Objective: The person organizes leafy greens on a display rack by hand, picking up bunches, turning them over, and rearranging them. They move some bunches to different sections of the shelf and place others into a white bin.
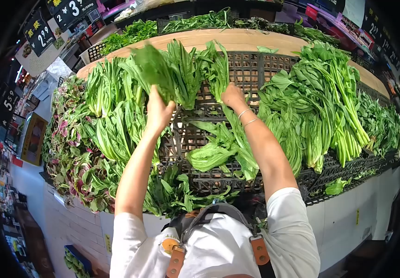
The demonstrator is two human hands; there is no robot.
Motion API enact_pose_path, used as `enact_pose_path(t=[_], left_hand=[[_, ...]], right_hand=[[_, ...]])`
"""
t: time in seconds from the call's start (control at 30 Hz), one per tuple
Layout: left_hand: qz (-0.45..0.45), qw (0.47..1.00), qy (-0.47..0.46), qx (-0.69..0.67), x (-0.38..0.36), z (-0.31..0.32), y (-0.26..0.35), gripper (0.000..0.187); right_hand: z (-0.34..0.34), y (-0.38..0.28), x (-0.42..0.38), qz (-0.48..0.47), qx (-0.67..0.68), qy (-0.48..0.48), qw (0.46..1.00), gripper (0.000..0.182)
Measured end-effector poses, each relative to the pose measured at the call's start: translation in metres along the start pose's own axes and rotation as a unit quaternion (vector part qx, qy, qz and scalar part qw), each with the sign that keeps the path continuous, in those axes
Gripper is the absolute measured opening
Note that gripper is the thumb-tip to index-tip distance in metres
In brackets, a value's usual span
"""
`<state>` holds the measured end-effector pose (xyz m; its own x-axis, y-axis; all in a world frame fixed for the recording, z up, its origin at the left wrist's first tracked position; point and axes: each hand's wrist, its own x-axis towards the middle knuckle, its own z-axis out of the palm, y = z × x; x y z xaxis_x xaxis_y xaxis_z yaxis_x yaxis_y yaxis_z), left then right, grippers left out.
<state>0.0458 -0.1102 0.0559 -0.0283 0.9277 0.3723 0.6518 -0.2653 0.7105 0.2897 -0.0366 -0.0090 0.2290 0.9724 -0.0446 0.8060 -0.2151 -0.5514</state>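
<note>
My left hand (159, 111) is closed round the base of a bunch of leafy greens (151, 67), whose leaves are blurred and point up. To the right, my right hand (233, 96) has its fingers closed at the lower end of another green bunch (215, 69). Both bunches are at the upper middle of a black plastic crate display (244, 69). Loose leafy greens (211, 155) lie on the crates below my right hand. More long-leaf greens (112, 134) lie to the left of my left hand.
Red-and-green leaves (72, 143) fill the far left. Stemmed greens (343, 106) are piled on the right, with finer greens (380, 125) beyond. A curved wooden ledge (190, 41) runs behind the crates. Price signs (39, 33) hang at the upper left.
</note>
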Motion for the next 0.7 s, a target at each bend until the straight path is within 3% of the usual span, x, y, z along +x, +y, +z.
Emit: enact_pose_path(t=[0.03, 0.07, 0.13, 0.17, 0.2, 0.23, 0.27, 0.3, 0.33, 0.4, 0.47, 0.53, 0.6, 0.67, 0.7], left_hand=[[-0.017, 0.994, -0.010, 0.105, 0.015, 0.024, -0.036, 0.068], [0.040, 0.984, 0.034, 0.169, 0.021, 0.044, -0.067, 0.076], [-0.063, 0.990, -0.036, 0.122, 0.030, 0.039, -0.040, 0.079], [-0.068, 0.988, -0.056, 0.126, 0.032, 0.041, -0.038, 0.076], [-0.074, 0.984, -0.082, 0.138, 0.034, 0.041, -0.036, 0.077], [-0.062, 0.984, -0.094, 0.139, 0.033, 0.046, -0.045, 0.079], [-0.042, 0.984, -0.100, 0.142, 0.035, 0.046, -0.050, 0.081], [-0.046, 0.980, -0.113, 0.159, 0.033, 0.044, -0.049, 0.086], [0.005, 0.981, -0.074, 0.181, 0.027, 0.045, -0.055, 0.087], [0.023, 0.966, -0.060, 0.252, 0.011, 0.033, -0.037, 0.086], [0.209, 0.928, 0.048, 0.306, -0.015, 0.027, -0.033, 0.076], [0.252, 0.940, -0.004, 0.231, -0.041, 0.023, -0.015, 0.074], [0.223, 0.947, -0.166, 0.159, -0.078, 0.026, -0.004, 0.075], [0.192, 0.920, -0.311, 0.142, -0.110, 0.031, 0.010, 0.087], [0.188, 0.893, -0.348, 0.214, -0.121, 0.038, 0.011, 0.092]], right_hand=[[-0.015, -0.008, -0.010, -0.010, -0.012, -0.002, 1.000, 0.046], [-0.025, -0.011, -0.017, -0.020, -0.025, -0.003, 0.999, 0.048], [-0.048, -0.010, -0.036, -0.117, -0.057, 0.096, 0.987, 0.050], [-0.066, -0.012, -0.053, -0.149, -0.075, 0.122, 0.978, 0.048], [-0.069, 0.000, -0.060, -0.202, -0.081, 0.205, 0.954, 0.039], [-0.097, 0.014, -0.095, -0.258, -0.025, 0.211, 0.942, 0.040], [-0.108, 0.021, -0.116, -0.266, -0.025, 0.211, 0.940, 0.042], [-0.120, 0.025, -0.143, -0.228, -0.018, 0.145, 0.963, 0.043], [-0.122, 0.032, -0.163, -0.202, -0.026, 0.107, 0.973, 0.043], [-0.116, 0.048, -0.198, -0.187, -0.094, 0.057, 0.976, 0.046], [-0.102, 0.061, -0.222, -0.217, -0.211, 0.034, 0.952, 0.050], [-0.081, 0.074, -0.236, -0.256, -0.235, 0.063, 0.936, 0.058], [-0.070, 0.081, -0.239, -0.277, -0.250, 0.084, 0.924, 0.064], [-0.069, 0.083, -0.238, -0.283, -0.261, 0.091, 0.919, 0.069], [-0.071, 0.079, -0.236, -0.282, -0.247, 0.101, 0.922, 0.063]])
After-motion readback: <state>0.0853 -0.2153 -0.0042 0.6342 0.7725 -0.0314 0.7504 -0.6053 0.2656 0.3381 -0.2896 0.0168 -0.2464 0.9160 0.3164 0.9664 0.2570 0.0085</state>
